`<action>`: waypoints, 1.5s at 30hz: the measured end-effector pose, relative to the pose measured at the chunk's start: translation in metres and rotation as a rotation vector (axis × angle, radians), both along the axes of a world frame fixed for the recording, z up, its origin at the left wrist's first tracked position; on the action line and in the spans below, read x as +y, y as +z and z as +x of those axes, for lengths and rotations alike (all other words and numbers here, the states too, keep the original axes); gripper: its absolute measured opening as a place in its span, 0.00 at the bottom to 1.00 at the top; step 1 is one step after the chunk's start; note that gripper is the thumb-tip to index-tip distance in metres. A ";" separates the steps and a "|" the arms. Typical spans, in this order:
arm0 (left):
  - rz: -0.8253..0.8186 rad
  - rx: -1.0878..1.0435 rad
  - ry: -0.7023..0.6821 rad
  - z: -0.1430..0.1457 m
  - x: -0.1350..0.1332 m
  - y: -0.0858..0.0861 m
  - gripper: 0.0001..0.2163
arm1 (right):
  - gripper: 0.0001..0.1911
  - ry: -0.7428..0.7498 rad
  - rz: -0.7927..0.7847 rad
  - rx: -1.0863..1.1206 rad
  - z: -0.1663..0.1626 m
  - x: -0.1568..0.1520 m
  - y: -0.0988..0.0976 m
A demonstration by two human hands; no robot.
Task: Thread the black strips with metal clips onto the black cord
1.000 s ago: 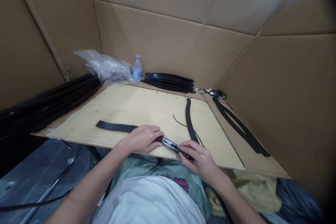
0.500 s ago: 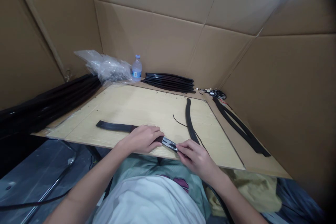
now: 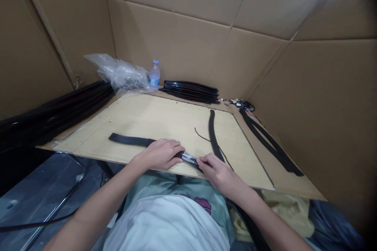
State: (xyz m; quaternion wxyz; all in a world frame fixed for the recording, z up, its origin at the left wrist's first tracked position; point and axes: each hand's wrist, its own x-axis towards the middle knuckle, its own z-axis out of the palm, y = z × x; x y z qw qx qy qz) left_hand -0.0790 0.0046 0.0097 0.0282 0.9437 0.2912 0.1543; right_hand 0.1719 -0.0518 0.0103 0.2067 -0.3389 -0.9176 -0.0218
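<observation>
A flat black rubber strip (image 3: 129, 140) lies across the front of the wooden board. My left hand (image 3: 165, 153) is closed over its right part, pressing it near the board's front edge. Small thread snips (image 3: 189, 158) with silver blades sit in my right hand (image 3: 216, 170), their tips pointing left at the strip beside my left fingers. The handles are mostly hidden by my right fingers. Just beyond my right hand, a second black strip (image 3: 212, 131) runs away from me, crossed by a thin black cord (image 3: 202, 136).
At the back stand a water bottle (image 3: 154, 75), clear plastic bags (image 3: 123, 74) and a stack of black strips (image 3: 190, 91). Long black strips (image 3: 59, 111) line the left side. More strips (image 3: 268, 143) and a cable tangle (image 3: 244, 104) lie right. Cardboard walls (image 3: 182, 31) surround the board (image 3: 153, 113).
My right hand and the snips have shifted slightly; the snip blades look a little more spread. My left hand stays on the strip. The whole view has moved slightly.
</observation>
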 end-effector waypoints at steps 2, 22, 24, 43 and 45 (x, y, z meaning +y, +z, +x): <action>-0.003 -0.004 -0.003 0.000 0.000 0.000 0.15 | 0.16 0.003 -0.008 0.004 0.000 0.000 -0.002; -0.008 0.003 -0.013 0.000 0.001 0.001 0.15 | 0.18 0.033 -0.038 -0.077 0.008 0.019 0.000; -0.009 0.003 -0.012 0.000 0.000 0.001 0.15 | 0.19 0.016 -0.035 -0.078 0.011 0.016 -0.002; -0.011 -0.002 -0.024 -0.001 0.001 0.001 0.15 | 0.20 -0.011 -0.018 -0.066 0.011 0.010 -0.009; -0.009 -0.001 -0.019 -0.001 0.001 0.001 0.15 | 0.20 -0.007 -0.021 -0.064 0.011 0.010 -0.009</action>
